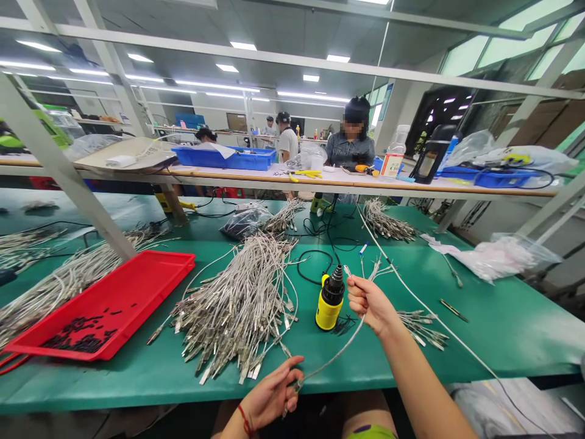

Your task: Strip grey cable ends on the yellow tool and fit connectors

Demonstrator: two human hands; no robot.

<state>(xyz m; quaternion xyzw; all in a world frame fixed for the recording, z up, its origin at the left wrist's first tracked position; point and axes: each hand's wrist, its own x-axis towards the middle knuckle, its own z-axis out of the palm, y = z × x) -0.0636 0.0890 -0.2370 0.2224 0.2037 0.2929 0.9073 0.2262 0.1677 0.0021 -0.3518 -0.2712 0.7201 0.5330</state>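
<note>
My right hand (372,303) pinches one end of a whitish USB-type cable (339,353), its tip poking out beside the nozzle of an upright yellow and black heat gun (329,308). The cable hangs in a curve down to my left hand (274,393), whose fingers close around the connector end near the table's front edge. A large pile of similar cables (240,299) with metal plugs lies left of the heat gun. Behind my right wrist is a smaller bunch of cables (423,329). Short black pieces (345,323) lie at the foot of the heat gun.
A red tray (158,292) with small black tube pieces stands at left, beside more cables (73,277). Tweezers (454,310) and a plastic bag (498,256) lie at right on the green mat (512,323). A shelf (256,178) crosses behind; a person (351,143) sits beyond.
</note>
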